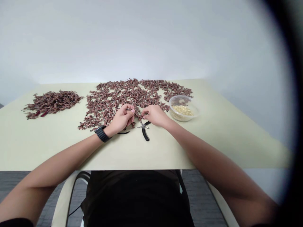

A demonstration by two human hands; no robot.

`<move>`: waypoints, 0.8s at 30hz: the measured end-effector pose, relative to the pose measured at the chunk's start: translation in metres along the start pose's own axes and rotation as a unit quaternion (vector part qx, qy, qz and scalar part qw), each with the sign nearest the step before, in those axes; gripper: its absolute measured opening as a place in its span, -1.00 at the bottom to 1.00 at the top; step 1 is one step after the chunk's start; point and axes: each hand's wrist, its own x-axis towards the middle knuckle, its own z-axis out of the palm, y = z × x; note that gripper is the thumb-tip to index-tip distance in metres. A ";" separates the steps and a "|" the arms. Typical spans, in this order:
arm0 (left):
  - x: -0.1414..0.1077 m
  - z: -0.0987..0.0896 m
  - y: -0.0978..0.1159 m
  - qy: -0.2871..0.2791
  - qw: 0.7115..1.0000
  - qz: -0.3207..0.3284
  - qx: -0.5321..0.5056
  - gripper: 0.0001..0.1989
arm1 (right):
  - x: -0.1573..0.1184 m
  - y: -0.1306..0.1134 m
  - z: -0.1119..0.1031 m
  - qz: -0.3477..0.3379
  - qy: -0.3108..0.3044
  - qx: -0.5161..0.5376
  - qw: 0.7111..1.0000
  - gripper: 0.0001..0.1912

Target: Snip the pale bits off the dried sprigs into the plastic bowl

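Observation:
My left hand, with a dark band on its wrist, is closed with thumb and fingers pinched at the near edge of a spread of small reddish-brown pieces. Facing it, a short gap to the right, my right hand is pinched shut too. Anything between the fingertips is too small to name. Small pliers with black handles lie on the table just below my hands, their upper handle partly under the right one. A thin, dark curved object shows beside my left wrist, mostly hidden.
A clear plastic tub holding yellow bits stands right of my right hand. At the left lies a denser heap of reddish-brown strands, with dark red handles poking out. The pale table ends close to my lap; a wall stands behind it.

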 end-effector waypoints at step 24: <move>0.001 0.002 -0.002 0.010 0.998 -0.010 0.063 -0.67 | 0.003 0.000 -0.005 0.039 0.000 0.016 0.999 -0.95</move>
